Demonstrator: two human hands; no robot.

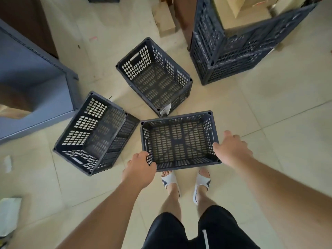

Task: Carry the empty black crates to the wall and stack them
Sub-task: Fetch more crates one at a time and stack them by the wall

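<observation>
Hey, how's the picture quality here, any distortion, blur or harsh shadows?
Head view: strong wide-angle distortion, the tile floor lines bow and the crate stack leans outward; head view lighting is soft and even, with faint shadows and no glare; head view focus is crisp on the nearest crate, softer on the left hand, right hand and corners.

Both bare forearms reached forward and down, angled in toward each other. The left hand (139, 165) was curled over the near-left corner of the crate (179, 141), fingers hooked inside the rim and knuckles up. The right hand (231, 150) lay against the crate's right edge, thumb at the rim and fingers spread along the outside. Whether it truly clasped the crate was unclear.
</observation>
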